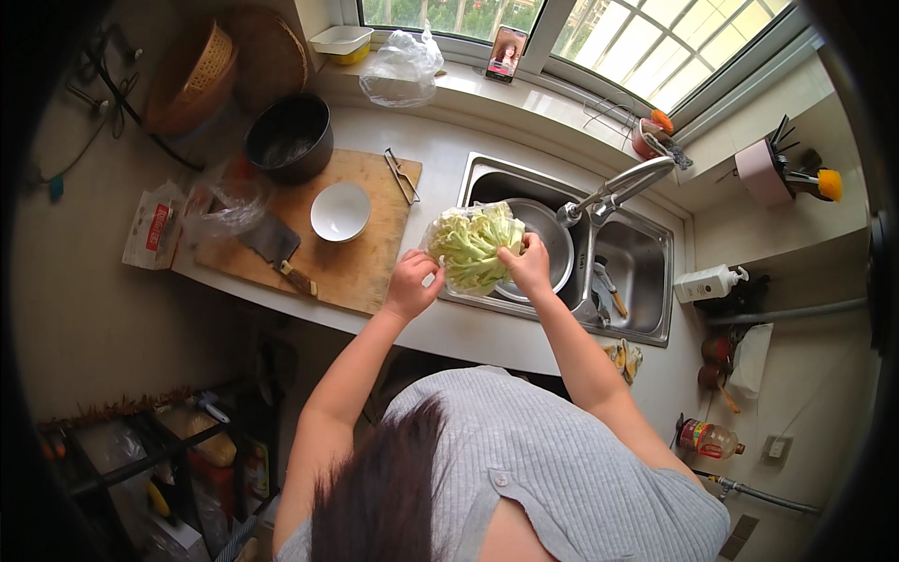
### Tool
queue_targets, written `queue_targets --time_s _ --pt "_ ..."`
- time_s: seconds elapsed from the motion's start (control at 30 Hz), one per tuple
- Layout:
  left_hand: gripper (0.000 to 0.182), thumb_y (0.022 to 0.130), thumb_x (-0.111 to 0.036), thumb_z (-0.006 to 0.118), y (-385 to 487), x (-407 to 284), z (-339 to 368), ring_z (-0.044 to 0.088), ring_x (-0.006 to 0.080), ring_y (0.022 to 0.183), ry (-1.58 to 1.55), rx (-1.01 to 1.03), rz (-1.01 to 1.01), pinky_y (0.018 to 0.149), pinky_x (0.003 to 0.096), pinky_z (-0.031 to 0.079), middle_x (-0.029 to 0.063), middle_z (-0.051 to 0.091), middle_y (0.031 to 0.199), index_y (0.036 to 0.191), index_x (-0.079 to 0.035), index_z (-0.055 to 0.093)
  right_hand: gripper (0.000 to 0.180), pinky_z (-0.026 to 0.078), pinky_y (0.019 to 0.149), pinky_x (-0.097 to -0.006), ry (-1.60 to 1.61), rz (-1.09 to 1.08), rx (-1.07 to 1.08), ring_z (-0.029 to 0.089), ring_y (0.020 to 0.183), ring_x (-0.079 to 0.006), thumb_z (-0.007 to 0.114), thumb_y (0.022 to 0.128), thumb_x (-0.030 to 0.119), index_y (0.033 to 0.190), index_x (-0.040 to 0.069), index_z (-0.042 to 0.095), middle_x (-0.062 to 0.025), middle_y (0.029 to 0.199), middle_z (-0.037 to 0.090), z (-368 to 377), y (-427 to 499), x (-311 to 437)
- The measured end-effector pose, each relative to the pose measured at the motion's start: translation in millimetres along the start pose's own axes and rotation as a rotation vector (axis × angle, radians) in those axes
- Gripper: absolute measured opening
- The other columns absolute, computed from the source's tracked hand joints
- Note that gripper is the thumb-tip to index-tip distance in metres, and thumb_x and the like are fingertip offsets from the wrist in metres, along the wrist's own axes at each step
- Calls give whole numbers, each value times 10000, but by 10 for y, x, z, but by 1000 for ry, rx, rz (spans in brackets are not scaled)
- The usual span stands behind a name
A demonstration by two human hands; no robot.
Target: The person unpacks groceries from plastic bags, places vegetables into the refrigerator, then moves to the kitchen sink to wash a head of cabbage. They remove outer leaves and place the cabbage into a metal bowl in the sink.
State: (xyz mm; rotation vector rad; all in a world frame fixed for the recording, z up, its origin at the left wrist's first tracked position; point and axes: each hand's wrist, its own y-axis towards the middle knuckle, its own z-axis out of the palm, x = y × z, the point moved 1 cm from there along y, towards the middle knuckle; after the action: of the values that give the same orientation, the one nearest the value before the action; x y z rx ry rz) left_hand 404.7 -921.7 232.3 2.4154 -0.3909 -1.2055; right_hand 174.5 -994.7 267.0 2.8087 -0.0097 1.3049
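A head of cauliflower [472, 246], pale florets and green stalks showing, is held over the left edge of the sink's larger basin. Clear plastic film [430, 232] lies around part of it. My right hand [528, 265] grips the cauliflower at its stalk side, thumb on top. At the opposite side, my left hand [416, 282] has thumb and fingertips pinched together on the film's edge. Beneath the cauliflower, a round metal bowl [558, 242] sits in the larger basin and is partly hidden.
Left on the counter are a wooden cutting board [365, 274], a white bowl [340, 212], a cleaver [277, 246], a peeler [402, 175] and a black pot [289, 140]. A faucet [618, 190] arches over the double sink [666, 281]. Knives [609, 291] lie in the smaller basin. A phone [506, 55] stands on the sill.
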Motion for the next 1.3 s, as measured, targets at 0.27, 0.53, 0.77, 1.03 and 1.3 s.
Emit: queue_targets --time_s 0.27,0.53,0.77,1.03,1.3 --pt "570 730 44 557 303 -228 28 518 366 1030 266 -278 -41 861 421 472 176 532 1192 1284 -58 472 474 492 805 -349 75 102 -28 628 880 -242 765 683 255 992 -51 577 -162 962 646 11 -219 -80" --pt "276 772 89 460 337 206 30 611 232 620 -317 -99 -572 594 333 506 106 661 779 966 20 643 490 482 820 -338 217 232 92 608 919 -230 731 723 246 1053 -60 538 -162 1013 605 -42 -292 -199" --pt "209 880 -23 427 462 510 312 438 85 475 -997 145 -1270 454 244 395 -28 502 600 767 -122 572 458 522 763 -325 687 414 274 595 940 -178 677 810 245 1142 -13 496 -108 1062 573 -106 -243 -402" --pt "549 769 155 371 362 544 696 577 135 637 -1289 230 -1294 492 267 475 89 620 942 1248 -53 542 389 552 790 -334 1168 465 244 632 914 -183 608 857 310 1125 44 515 -61 1044 606 -148 -333 -724" --pt "463 798 32 468 805 433 1087 499 129 549 -1018 214 -1201 437 256 348 59 593 792 1250 -58 512 278 554 824 -308 1613 755 32 632 933 -169 537 888 303 1063 91 577 -26 1037 633 92 -507 -1147"
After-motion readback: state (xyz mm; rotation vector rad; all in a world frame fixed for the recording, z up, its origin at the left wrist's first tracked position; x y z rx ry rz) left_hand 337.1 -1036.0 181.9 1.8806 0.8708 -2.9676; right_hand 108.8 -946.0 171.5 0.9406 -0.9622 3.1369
